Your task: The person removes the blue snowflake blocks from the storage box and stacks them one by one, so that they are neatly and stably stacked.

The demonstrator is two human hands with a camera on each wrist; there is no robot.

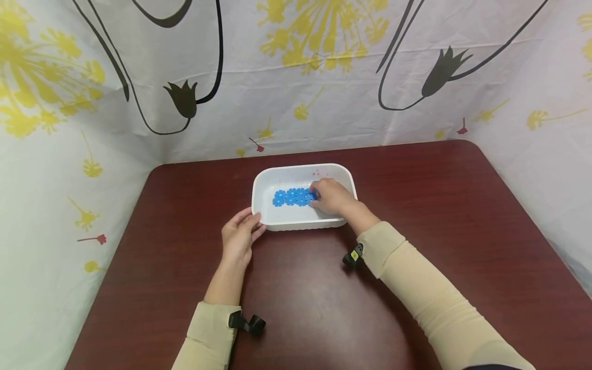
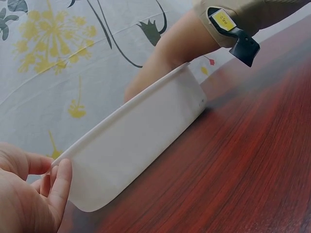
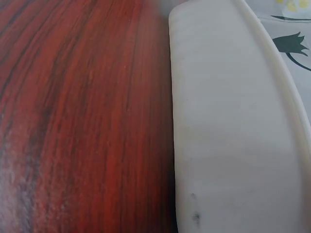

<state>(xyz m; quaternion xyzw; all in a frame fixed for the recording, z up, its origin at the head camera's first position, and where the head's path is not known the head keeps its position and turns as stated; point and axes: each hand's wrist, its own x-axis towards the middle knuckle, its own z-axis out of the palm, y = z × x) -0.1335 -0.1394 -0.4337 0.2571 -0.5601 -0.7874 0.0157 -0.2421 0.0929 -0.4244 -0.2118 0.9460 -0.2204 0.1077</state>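
Note:
A white plastic tray (image 1: 302,226) stands on the table with a group of blue snowflake-shaped discs (image 1: 291,197) lying inside in two rows. My left hand (image 1: 238,239) grips the tray's front left corner, thumb over the rim and fingers against the outside. In the left wrist view, the left hand (image 2: 34,189) pinches the rim of the tray (image 2: 131,141). Inside the tray, my right hand (image 1: 332,196) pinches a blue disc at the right end of the rows, its fingers partly covering it. The right wrist view shows only the tray's outer wall (image 3: 233,116), not the hand.
The dark red wooden table (image 1: 185,205) extends around the tray on every side. Behind it and at both sides hangs a white cloth (image 1: 324,113) with yellow and grey flower prints. A black wrist camera mount (image 1: 247,322) sits on the left sleeve, another mount (image 1: 353,256) on the right.

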